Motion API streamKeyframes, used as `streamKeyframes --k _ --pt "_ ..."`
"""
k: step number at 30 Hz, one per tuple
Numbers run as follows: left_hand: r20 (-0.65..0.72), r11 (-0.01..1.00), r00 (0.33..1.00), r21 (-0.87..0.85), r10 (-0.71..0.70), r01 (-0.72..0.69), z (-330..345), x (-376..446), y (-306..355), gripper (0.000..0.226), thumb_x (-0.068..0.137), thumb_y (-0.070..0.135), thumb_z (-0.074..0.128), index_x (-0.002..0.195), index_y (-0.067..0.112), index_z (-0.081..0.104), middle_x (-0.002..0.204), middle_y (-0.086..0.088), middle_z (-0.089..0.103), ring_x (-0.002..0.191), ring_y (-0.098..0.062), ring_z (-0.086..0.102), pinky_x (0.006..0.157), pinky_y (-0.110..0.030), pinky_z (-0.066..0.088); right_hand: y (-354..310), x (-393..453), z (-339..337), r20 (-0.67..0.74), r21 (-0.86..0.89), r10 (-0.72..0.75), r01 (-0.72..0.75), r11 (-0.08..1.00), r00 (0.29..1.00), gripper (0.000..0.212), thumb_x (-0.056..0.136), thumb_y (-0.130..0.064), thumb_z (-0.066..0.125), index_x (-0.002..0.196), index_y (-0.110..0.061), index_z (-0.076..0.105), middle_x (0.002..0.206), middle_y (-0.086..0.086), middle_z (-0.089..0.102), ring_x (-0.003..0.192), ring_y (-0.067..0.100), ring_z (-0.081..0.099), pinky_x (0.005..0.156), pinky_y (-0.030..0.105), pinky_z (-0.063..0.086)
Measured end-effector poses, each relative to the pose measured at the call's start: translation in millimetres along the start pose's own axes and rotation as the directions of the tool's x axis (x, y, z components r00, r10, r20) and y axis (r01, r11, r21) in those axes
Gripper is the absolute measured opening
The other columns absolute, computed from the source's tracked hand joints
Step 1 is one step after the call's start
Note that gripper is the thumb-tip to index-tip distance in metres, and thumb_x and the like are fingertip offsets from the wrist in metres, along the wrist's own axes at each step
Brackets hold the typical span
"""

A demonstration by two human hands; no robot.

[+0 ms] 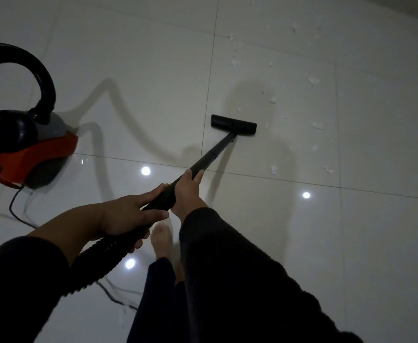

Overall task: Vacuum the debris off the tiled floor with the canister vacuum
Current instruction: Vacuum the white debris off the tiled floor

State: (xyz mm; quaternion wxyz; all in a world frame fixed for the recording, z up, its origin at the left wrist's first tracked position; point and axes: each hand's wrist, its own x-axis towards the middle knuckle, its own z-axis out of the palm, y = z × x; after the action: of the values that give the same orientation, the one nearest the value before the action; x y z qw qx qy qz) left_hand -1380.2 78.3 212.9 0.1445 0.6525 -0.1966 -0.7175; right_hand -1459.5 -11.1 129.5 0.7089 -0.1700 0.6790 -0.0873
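- Debris (313,79), in small white scraps, is lying scattered over the tiled floor (376,219) ahead and to the right of the floor nozzle, from the far tiles down to a few bits near the closer grout line.
- The canister vacuum (24,149), red and black with a grey top, is sitting on the floor at the left edge of the view, well apart from the scraps.
- A thick black hose (39,70) is arching up from the top of the canister and leaving the view at the left.
- The black floor nozzle (233,125) is resting flat on a tile, just left of the nearest scraps.
- The black wand (213,154) is slanting from the nozzle back to the person's hands.
- The right hand (188,191) is gripping the wand farther forward, its fingers wrapped around the tube.
- The left hand (126,216) is holding the rear grip where the ribbed hose begins, its fingers curled around it and the forefinger lying along the tube.
- Both arms are wearing dark sleeves (240,280).
- A bare foot (162,241) is standing on the tiles under the hands.
- A thin dark cord (15,206) is trailing on the floor from the canister's near side.
- Bright round light reflections (145,171) are glinting on the glossy tiles.
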Motion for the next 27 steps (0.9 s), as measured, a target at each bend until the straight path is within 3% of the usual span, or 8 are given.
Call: streamKeyframes --k 4,9,12,16,19,23,27 --pt "0.003 1.000 1.000 -0.008 0.008 -0.008 -13.3 12.8 14.3 0.073 0.094 0.028 0.055 0.144 0.054 0.009 0.065 -0.012 0.054 0.047 -0.016 0.055 0.046 -0.026 0.049 -20.4 10.2 7.8 -0.001 0.015 0.005 -0.005 1.000 1.000 0.050 0.101 -0.041 0.031 0.142 -0.057 0.007 0.123 0.000 0.046 0.071 0.014 0.057 0.090 0.041 0.051" --pt "0.007 1.000 1.000 -0.009 0.014 -0.014 -33.1 26.3 28.1 0.073 0.094 0.029 0.055 0.144 0.053 0.008 0.066 -0.012 0.055 0.047 -0.016 0.055 0.046 -0.026 0.049 -40.8 19.4 21.9 -0.014 0.024 -0.001 0.001 1.000 1.000 0.051 0.101 -0.039 0.031 0.143 -0.055 0.008 0.135 0.000 0.043 0.069 0.013 0.056 0.083 0.037 0.051" --pt "0.019 1.000 1.000 -0.017 0.023 -0.023 -47.4 31.3 39.5 0.074 0.093 0.029 0.056 0.145 0.053 0.008 0.065 -0.011 0.054 0.047 -0.017 0.055 0.047 -0.027 0.049 -54.6 26.1 33.4 -0.029 0.028 0.000 0.001 1.000 1.000 0.050 0.101 -0.041 0.032 0.142 -0.057 0.009 0.123 -0.002 0.046 0.070 0.014 0.057 0.087 0.038 0.053" --pt "0.013 0.999 0.999 -0.013 0.033 -0.033 -66.8 42.6 60.2 0.073 0.093 0.030 0.055 0.144 0.054 0.009 0.066 -0.011 0.054 0.048 -0.018 0.055 0.046 -0.027 0.049 -74.6 41.5 49.2 -0.036 0.027 -0.018 0.019 0.999 0.999 0.051 0.100 -0.043 0.033 0.141 -0.059 0.008 0.130 0.000 0.047 0.089 0.019 0.060 0.092 0.042 0.052" --pt "0.014 0.999 0.999 -0.017 0.039 -0.039 -78.5 54.4 76.4 0.073 0.093 0.030 0.055 0.144 0.054 0.008 0.066 -0.011 0.054 0.048 -0.017 0.055 0.047 -0.027 0.049 -93.5 55.6 57.7 -0.037 0.025 -0.029 0.030 0.999 0.999 0.051 0.099 -0.043 0.033 0.141 -0.059 0.007 0.133 0.003 0.047 0.087 0.020 0.060 0.093 0.045 0.051" --pt "-0.001 0.998 0.999 -0.027 0.051 -0.051 -92.3 75.2 104.4 0.072 0.093 0.031 0.056 0.143 0.055 0.010 0.066 -0.011 0.053 0.047 -0.016 0.056 0.046 -0.027 0.049 -127.1 75.9 65.3 -0.027 -0.008 -0.033 0.033 0.999 0.999 0.052 0.099 -0.045 0.032 0.140 -0.061 0.005 0.133 0.002 0.046 0.103 0.024 0.060 0.095 0.047 0.050" --pt "-0.030 0.998 0.998 -0.047 0.046 -0.048 -105.8 94.3 136.8 0.071 0.094 0.031 0.055 0.143 0.056 0.011 0.066 -0.011 0.054 0.047 -0.017 0.055 0.047 -0.028 0.050 -165.2 95.5 73.1 0.006 -0.057 -0.045 0.045 0.997 0.999 0.052 0.099 -0.044 0.032 0.140 -0.060 0.004 0.127 0.002 0.048 0.102 0.024 0.060 0.094 0.046 0.050"
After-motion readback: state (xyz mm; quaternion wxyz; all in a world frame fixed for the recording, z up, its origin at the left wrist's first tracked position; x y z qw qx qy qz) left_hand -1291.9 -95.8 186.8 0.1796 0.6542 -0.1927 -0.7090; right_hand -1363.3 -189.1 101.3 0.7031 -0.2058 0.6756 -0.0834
